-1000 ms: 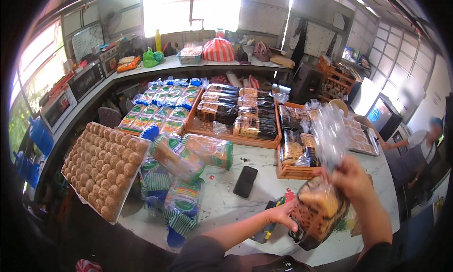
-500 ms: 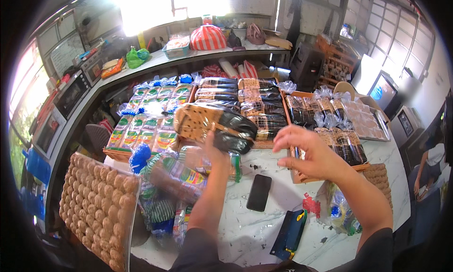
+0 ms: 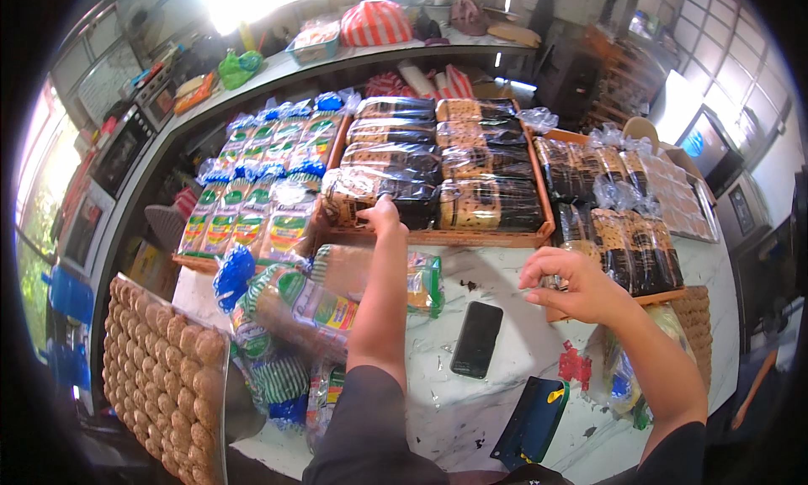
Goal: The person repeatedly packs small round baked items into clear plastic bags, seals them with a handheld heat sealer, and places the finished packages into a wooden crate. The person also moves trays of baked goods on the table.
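Note:
My left hand grips the near side of a bagged loaf with a brown spotted, black and clear wrapper. That loaf lies at the near left end of an orange crate, beside several like it in two columns. Above the table's right half hovers my right hand, fingers bent and thumb apart, with nothing in it. It is near the right-hand crate of brown and black bagged loaves. Below my left forearm lie loose bagged sliced loaves with green, white and blue wrappers.
A black phone, a dark blue tool with yellow parts and a red scrap lie on the marbled white table. A tray of round brown pieces stands at the left. Farther off is a crate of white-and-green bagged bread.
My left hand has brought the bagged loaf forward and down into the middle crate, at its near left end. The right hand has shifted slightly right and down.

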The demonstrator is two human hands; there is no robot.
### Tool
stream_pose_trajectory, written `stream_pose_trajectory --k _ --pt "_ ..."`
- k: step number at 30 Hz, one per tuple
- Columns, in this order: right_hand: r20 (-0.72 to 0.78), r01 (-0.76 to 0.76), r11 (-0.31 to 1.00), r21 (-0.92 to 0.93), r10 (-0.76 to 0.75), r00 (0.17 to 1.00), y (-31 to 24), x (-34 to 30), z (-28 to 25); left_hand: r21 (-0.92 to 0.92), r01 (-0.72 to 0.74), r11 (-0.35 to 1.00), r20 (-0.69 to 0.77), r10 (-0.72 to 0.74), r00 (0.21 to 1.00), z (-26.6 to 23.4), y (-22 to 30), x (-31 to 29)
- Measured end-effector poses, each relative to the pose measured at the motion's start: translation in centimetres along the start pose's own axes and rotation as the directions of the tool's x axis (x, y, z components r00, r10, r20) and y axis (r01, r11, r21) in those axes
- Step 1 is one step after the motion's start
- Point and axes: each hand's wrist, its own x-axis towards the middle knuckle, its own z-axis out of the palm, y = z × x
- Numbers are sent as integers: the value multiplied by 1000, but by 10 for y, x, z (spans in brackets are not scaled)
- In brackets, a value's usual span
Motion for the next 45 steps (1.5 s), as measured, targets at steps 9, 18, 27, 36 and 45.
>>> stream_pose_trajectory --k 9,18,27,36,45 --pt "52 -105 984 146 98 994 19 -11 18 99 -205 974 194 183 964 6 -12 31" --pt "175 -303 949 89 285 943 3 -85 34 263 -696 669 625 432 651 -84 -1 -53" --pt "-155 -268 890 369 343 926 -8 -207 47 650 -759 44 517 706 484 -178 25 -111" --pt "-383 -182 781 597 477 791 -14 -305 62 753 -101 650 -399 573 716 -281 88 -53" --pt "-269 -395 755 523 586 764 -10 -338 87 772 -518 368 86 747 659 -309 69 5"
